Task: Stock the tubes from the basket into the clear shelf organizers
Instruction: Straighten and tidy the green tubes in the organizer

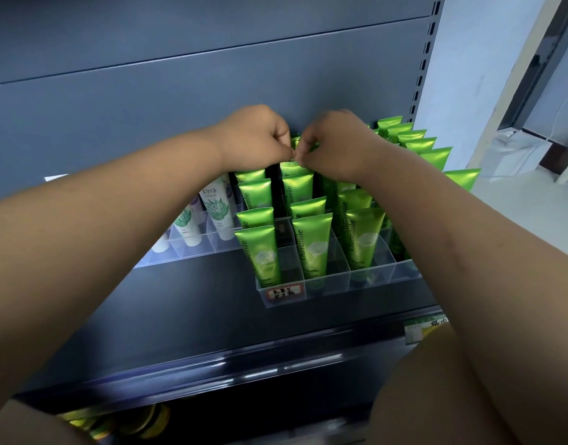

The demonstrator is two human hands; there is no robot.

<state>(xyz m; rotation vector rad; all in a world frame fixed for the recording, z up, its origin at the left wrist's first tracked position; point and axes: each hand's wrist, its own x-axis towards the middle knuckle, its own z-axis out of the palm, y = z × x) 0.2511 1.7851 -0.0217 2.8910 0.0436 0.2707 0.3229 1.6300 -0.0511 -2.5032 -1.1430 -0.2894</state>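
Several green Chamomile tubes (312, 248) stand upright, caps down, in a clear shelf organizer (327, 287) on the dark shelf. My left hand (257, 139) and my right hand (332, 144) meet at the organizer's back row, fingers pinched together on the crimped top of a green tube (293, 141) there. Most of that tube is hidden behind my hands. The basket is hard to make out; only some green and yellow items (115, 423) show in the dark below the shelf.
A second clear organizer (192, 248) with white tubes (216, 205) stands to the left, partly behind my left forearm. The grey back panel (212, 75) rises right behind the tubes. The shelf front edge (244, 361) carries a price label (417, 329). A white wall lies to the right.
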